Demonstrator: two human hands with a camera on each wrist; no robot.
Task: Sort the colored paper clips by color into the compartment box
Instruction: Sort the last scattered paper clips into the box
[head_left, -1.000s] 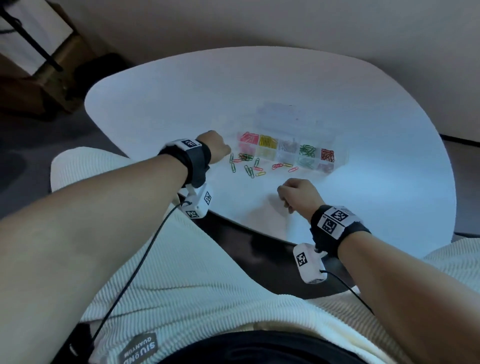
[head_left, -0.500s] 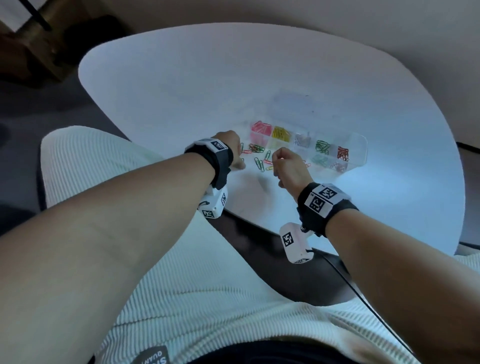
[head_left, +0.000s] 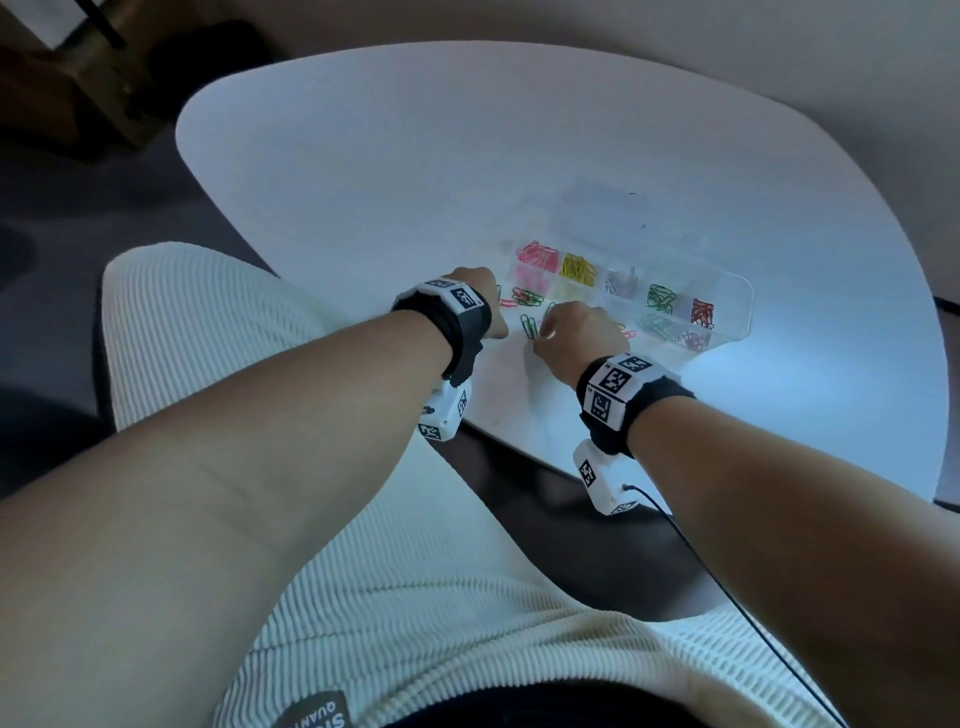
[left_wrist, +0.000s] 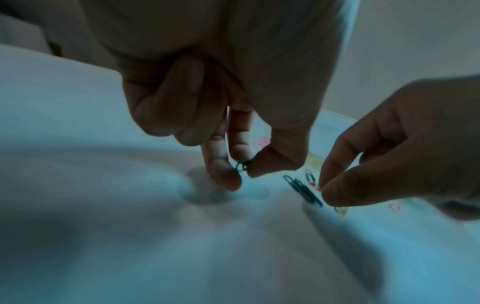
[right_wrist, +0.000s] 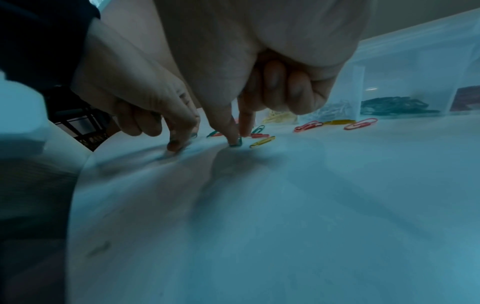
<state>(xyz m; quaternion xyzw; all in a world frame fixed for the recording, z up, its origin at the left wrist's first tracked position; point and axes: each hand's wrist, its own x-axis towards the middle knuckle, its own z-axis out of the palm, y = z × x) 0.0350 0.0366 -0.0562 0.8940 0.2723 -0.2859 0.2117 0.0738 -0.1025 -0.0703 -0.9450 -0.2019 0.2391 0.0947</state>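
Note:
A clear compartment box (head_left: 740, 312) lies on the white table (head_left: 415, 171), with pink, yellow, white, green and red clips sorted in its cells. Loose clips (head_left: 527, 299) lie just in front of its left end. My left hand (left_wrist: 242, 170) pinches a green paper clip (left_wrist: 242, 165) between thumb and fingers, just above the table. Close to its right, my right hand (right_wrist: 239, 135) has thumb and forefinger pinched down on another green clip (right_wrist: 236, 142) lying on the table. Two more green clips (left_wrist: 303, 190) lie between the hands.
Red (right_wrist: 359, 124) and yellow (right_wrist: 262, 142) loose clips lie in front of the box wall (right_wrist: 389, 67). The table's near edge (head_left: 519, 457) runs just behind both wrists. A dark wooden piece of furniture (head_left: 67, 83) stands on the floor at the far left.
My right hand has moved forward and left from the near table edge to the loose clips beside my left hand. The left hand has stayed at the clips.

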